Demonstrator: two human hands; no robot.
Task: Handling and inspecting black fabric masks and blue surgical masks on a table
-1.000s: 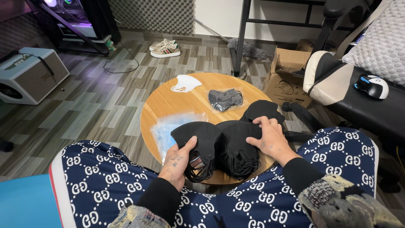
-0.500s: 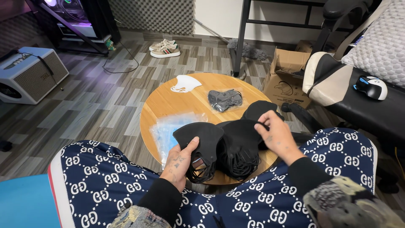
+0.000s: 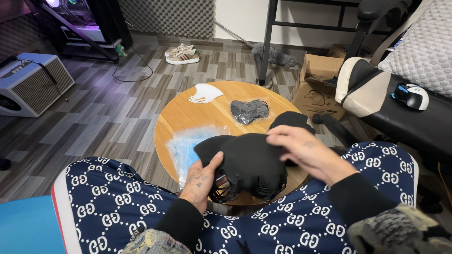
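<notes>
Black mask: lies at the near edge of the round tabletop, between both hands, its long axis running left to right.
Left hand: grasps the mask's left end, thumb on top.
Right hand: over the mask's right end, fingers pinching the upper edge.
Nearer hand: neither; each touches its own end.
Beside it: clear packet just to the left, partly under the mask.

The left hand carries dark tattoos across its back, and the right hand a small one. Black cuffs end patterned jacket sleeves. The trousers are navy with a repeating white emblem and a red-and-white side stripe.
</notes>
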